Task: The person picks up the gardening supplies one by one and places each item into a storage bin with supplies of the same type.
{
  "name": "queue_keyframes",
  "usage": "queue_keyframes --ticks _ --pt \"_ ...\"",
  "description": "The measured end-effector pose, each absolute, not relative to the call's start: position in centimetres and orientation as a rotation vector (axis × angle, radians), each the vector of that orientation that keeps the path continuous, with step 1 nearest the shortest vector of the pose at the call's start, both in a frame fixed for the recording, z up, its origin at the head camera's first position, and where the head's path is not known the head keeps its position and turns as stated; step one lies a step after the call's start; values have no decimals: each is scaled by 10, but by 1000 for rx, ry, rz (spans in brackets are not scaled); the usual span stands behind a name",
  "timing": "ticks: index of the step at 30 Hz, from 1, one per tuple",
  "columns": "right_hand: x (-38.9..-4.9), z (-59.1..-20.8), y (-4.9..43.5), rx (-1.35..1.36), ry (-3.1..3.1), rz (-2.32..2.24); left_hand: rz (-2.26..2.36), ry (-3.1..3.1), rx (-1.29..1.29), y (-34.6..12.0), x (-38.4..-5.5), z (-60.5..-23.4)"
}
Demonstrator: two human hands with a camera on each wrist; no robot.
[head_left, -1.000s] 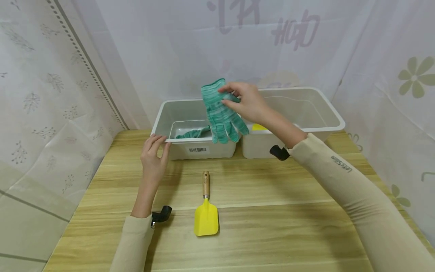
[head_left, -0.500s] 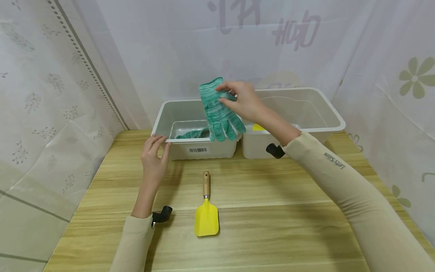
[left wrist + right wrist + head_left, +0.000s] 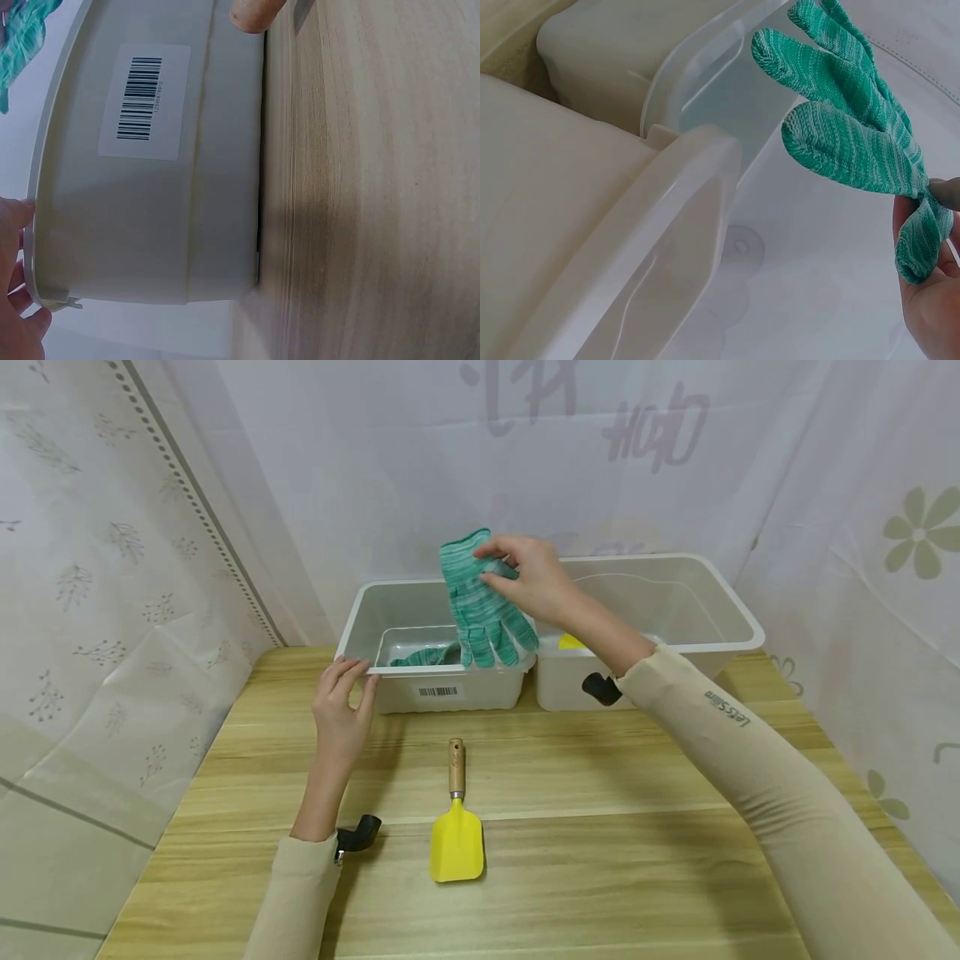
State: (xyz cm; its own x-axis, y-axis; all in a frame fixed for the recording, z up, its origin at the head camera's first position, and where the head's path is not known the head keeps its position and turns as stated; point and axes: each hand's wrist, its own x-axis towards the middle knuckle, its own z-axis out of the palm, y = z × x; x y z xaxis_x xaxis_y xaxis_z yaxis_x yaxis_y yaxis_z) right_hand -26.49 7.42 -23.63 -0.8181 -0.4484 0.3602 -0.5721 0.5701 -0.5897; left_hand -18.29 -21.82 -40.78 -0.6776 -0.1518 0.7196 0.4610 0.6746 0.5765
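My right hand (image 3: 540,578) pinches a green-and-white knitted glove (image 3: 480,597) between thumb and fingers, its glove fingers pointing down over the front rim of the left plastic bin (image 3: 397,693). In the right wrist view the glove (image 3: 847,142) hangs beside both bins, thumb and fingers closed on it near its small thumb part. My left hand (image 3: 341,706) grips that bin's front left corner; the left wrist view shows fingers (image 3: 16,277) around the rim. Inside the left bin lies another green glove (image 3: 426,657), partly hidden by the front wall.
A second pale bin (image 3: 570,689) stands close on the right, with something yellow (image 3: 568,642) inside, mostly hidden. A yellow hand shovel (image 3: 456,847) with a wooden handle lies on the wooden table (image 3: 600,877) in front. Patterned curtains (image 3: 360,468) hang behind and at both sides.
My right hand has moved slightly left with the glove, bringing it further over the left bin. My left hand stays at the bin's corner, and the shovel has not moved.
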Motion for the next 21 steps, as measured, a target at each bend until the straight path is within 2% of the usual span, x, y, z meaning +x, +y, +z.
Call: queue_keyframes --ticks 21 --pt "-275 -237 66 805 -2677 1068 -997 -2104 -234 -218 -183 -409"
